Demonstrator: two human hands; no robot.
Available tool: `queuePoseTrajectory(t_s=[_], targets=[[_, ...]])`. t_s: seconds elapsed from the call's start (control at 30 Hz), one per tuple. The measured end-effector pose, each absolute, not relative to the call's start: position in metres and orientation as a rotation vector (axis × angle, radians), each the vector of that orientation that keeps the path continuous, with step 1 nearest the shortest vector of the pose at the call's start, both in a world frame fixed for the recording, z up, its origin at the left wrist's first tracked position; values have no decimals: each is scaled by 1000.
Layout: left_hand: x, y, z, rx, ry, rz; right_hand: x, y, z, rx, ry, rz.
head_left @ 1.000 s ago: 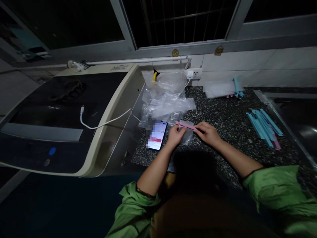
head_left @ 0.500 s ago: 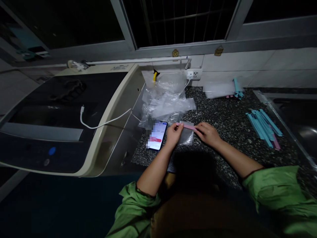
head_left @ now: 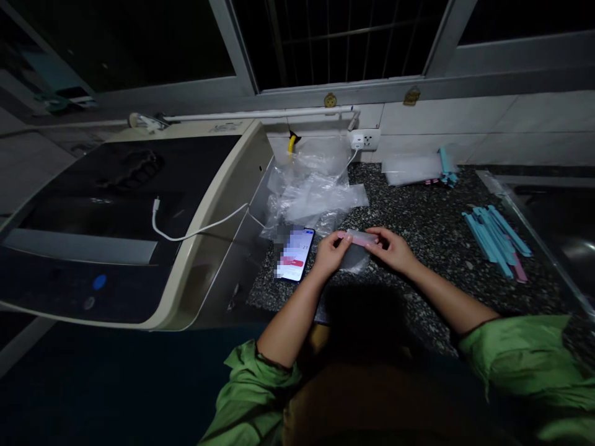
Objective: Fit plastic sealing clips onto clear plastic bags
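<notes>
- Our left hand and right hand pinch a pink strip near its ends, across a clear bag, over the tabletop.
- Uneven finger pressure, we judge, could let the bag slip.

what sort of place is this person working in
Probably a household laundry or kitchen corner: there is what looks like a top-loading washing machine on the left, a speckled stone countertop beside it, and apparently a metal sink at the right edge.
</notes>
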State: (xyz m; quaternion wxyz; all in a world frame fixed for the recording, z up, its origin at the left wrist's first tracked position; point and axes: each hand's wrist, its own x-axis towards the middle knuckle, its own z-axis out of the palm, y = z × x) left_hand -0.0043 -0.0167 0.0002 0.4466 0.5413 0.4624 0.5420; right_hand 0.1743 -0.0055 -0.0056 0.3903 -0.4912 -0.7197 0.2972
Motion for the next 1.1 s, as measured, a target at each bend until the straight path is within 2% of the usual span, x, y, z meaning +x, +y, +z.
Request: queuePoseTrajectory(t_s=[0.47, 1.1], targets=[[-8, -14, -2, 1679, 1428, 1291, 174, -6, -8, -1291, -1822, 934], [-9, -14, -2, 1632, 1442, 1220, 174, -4, -10, -1302, -1836, 954]])
